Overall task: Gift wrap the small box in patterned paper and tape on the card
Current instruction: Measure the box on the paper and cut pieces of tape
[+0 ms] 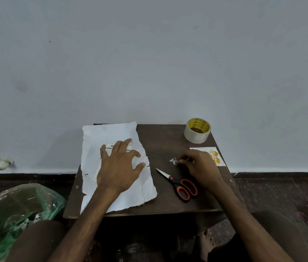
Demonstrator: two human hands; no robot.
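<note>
A sheet of wrapping paper (111,133) lies white side up on the left half of a small dark wooden table (164,140). On it sits a small white box (109,148), mostly covered by my left hand (120,167), which rests flat on it with fingers spread. My right hand (199,165) is at the table's right side and pinches a small crumpled shiny scrap (174,161) with its fingertips. The card (215,156), white with orange fruit, lies flat just beyond that hand. A roll of clear tape (197,131) stands at the far right corner.
Scissors with red and black handles (179,184) lie between my hands, blades pointing far left. A green plastic bag (13,210) sits on the floor at left. A grey wall rises right behind the table. My knees and a bare foot (206,242) are below it.
</note>
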